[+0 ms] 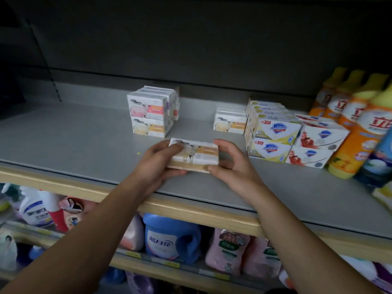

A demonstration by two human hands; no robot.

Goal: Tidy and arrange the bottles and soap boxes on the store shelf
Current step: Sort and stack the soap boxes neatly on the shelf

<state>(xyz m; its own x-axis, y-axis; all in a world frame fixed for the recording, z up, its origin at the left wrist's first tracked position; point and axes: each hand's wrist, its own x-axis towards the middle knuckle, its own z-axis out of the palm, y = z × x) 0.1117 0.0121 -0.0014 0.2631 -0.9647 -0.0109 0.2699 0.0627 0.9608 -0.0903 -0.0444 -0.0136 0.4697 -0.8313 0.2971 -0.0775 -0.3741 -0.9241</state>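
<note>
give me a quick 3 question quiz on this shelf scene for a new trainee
1. True or false: both the left hand and the right hand grip the soap box with the sheep picture.
2. Which products stand at the far right of the grey shelf? A) orange bottles with yellow caps B) blue jugs C) paper towels
3. Fill in: the stack of sheep soap boxes at the back is ____ boxes high.

Key: 1 true; 2 A; 3 two
</note>
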